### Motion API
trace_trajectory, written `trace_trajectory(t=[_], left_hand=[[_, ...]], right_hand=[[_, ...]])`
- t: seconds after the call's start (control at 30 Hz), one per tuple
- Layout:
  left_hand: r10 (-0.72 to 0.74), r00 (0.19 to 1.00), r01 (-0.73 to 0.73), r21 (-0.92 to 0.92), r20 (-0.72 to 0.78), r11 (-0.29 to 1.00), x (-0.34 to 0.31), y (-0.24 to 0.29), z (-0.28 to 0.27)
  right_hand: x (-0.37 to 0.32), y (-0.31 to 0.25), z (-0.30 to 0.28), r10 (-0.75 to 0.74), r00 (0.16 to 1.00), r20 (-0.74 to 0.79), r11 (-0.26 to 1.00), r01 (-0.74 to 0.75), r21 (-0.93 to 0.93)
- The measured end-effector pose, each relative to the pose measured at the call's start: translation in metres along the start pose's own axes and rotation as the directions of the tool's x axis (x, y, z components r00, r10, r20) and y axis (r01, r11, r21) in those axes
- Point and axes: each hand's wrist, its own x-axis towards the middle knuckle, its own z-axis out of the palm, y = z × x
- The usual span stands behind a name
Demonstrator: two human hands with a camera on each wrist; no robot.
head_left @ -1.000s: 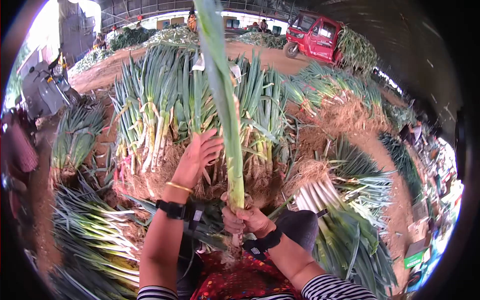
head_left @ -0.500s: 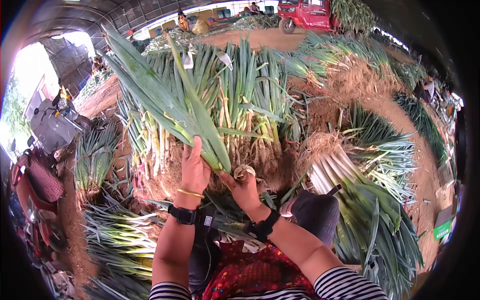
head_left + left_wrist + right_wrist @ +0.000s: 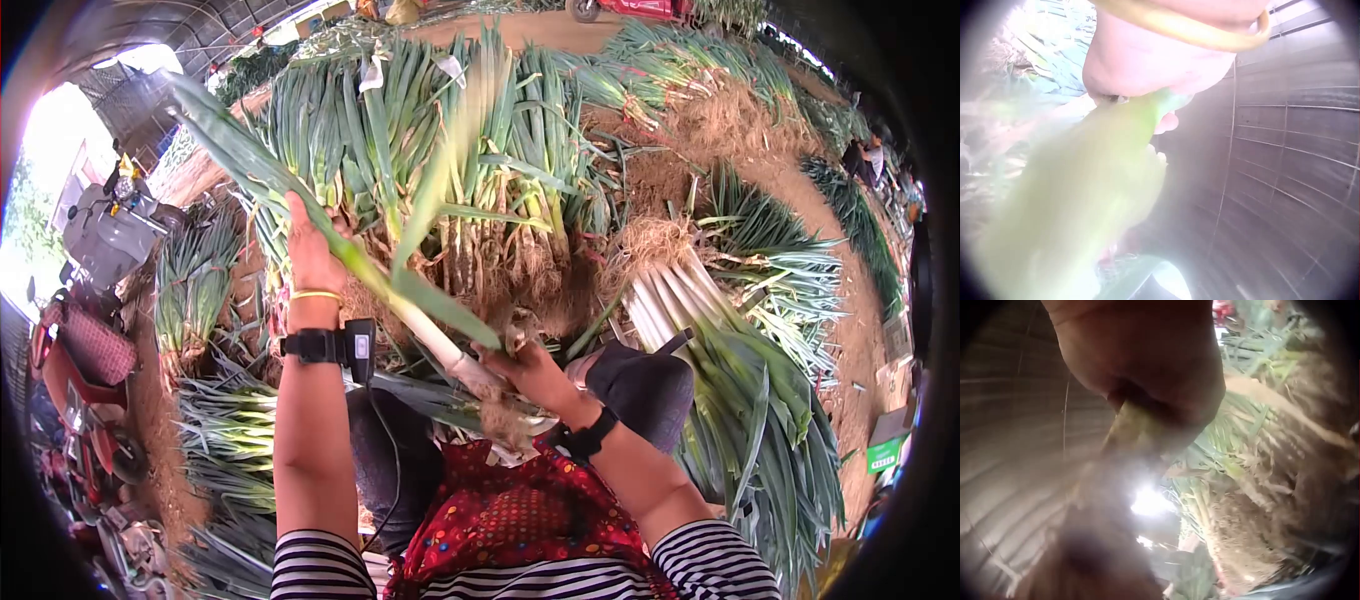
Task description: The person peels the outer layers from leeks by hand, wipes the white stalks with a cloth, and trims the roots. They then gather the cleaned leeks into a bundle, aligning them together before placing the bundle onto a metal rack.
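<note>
My left hand [image 3: 315, 245] grips a leek [image 3: 425, 330] around its green upper stalk. The leek slants from upper left to lower right, its white shank bare and its roots [image 3: 508, 425] over my lap. Beside the shank, my right hand [image 3: 535, 375] pinches a loose outer leaf [image 3: 440, 303], which is peeled away from the stalk and bends upward, blurred at its tip. In the left wrist view the blurred stalk [image 3: 1079, 200] passes under the left hand [image 3: 1154, 69]. A yellowish piece [image 3: 1129, 428] shows beneath the right hand [image 3: 1147, 369] in the right wrist view.
Upright leek bundles [image 3: 400, 150] with roots stand in front of me. A pile of leeks [image 3: 740, 380] lies to the right, another pile [image 3: 230, 440] to the left. Scooters [image 3: 90, 390] stand at far left, and a green box [image 3: 884, 455] sits at far right.
The leek was upright in my right hand, then tilted left as my left hand took hold of it. The outer leaf has come away with the right hand, baring the white shank.
</note>
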Motion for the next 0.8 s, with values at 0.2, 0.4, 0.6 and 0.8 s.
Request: trace_trajectory(t=[0.2, 0.4, 0.6, 0.8], left_hand=[[-0.065, 0.997, 0.068, 0.069, -0.034, 0.995, 0.031, 0.0, -0.023], [0.014, 0.996, -0.011, 0.037, -0.09, 0.999, 0.026, 0.001, -0.008], [-0.099, 0.993, 0.099, 0.006, -0.057, 0.995, 0.045, -0.019, -0.021], [-0.15, 0.988, 0.15, -0.003, -0.032, 0.989, 0.047, -0.036, -0.018]], right_hand=[[-0.028, -0.031, -0.002, -0.075, 0.997, 0.033, 0.902, 0.082, -0.424], [-0.05, -0.042, -0.013, -0.192, 0.97, 0.149, 0.877, 0.238, -0.418], [-0.073, -0.064, -0.024, -0.14, 0.98, 0.138, 0.896, 0.185, -0.403], [-0.091, -0.072, -0.034, -0.073, 0.986, 0.147, 0.907, 0.127, -0.4]])
